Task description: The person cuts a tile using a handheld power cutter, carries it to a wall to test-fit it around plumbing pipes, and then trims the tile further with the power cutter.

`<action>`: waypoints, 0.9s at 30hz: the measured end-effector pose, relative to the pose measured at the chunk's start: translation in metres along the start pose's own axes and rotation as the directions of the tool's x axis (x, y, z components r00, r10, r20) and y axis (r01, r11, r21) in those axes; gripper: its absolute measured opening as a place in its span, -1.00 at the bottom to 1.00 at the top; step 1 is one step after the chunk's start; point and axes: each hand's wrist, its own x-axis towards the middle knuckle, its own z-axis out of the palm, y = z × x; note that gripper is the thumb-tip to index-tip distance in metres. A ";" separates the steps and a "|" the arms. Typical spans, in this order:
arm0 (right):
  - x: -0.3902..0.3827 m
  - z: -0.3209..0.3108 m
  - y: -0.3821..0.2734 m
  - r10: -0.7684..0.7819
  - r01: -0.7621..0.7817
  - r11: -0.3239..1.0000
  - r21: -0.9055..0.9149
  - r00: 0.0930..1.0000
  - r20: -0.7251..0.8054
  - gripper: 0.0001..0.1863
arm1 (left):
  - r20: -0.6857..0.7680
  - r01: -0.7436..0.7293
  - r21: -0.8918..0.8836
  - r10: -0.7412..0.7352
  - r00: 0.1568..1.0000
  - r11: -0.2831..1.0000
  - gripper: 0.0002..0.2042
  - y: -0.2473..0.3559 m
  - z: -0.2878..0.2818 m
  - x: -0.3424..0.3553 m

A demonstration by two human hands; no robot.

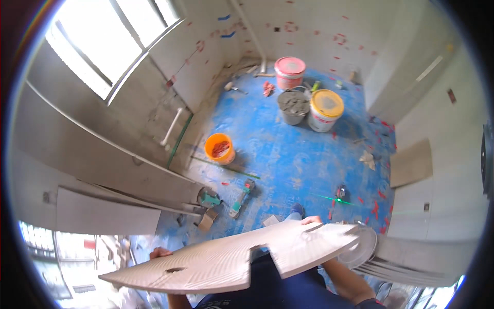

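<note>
I carry a large pale tile (216,260) in front of my body, its ridged, combed face upward. A rectangular notch cuts into its near edge, a small hole sits toward its left end, and its right end has a jagged cutout. My left hand (160,252) grips the far edge near the left end; only the bent fingers show. On the far edge right of the middle, my right hand (311,220) is closed over the tile, partly hidden by it. Both forearms pass beneath the slab.
Blue sheeting (272,159) covers the floor. A grey mortar bucket (294,114), a yellow-lidded bucket (324,121) and a pink-lidded bucket (289,77) stand at the far side. An orange bucket (219,149), a teal power tool (242,198) and a laser level (340,192) are nearer.
</note>
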 end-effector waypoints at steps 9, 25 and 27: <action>0.267 -0.078 -0.078 -0.160 0.217 0.945 -0.245 0.959 0.235 -0.73 | -0.183 0.241 -0.520 -0.382 0.906 0.820 -0.67 -0.066 0.108 0.034; 0.716 0.095 -0.107 0.003 0.044 0.996 -0.074 0.843 0.538 -0.72 | -0.689 0.137 -0.285 -0.302 0.658 0.949 -0.66 -0.266 0.198 0.312; 0.762 0.130 -0.109 -0.011 0.091 0.988 -0.123 0.844 0.536 -0.80 | -0.652 0.137 -0.370 -0.361 0.666 0.919 -0.70 -0.283 0.184 0.333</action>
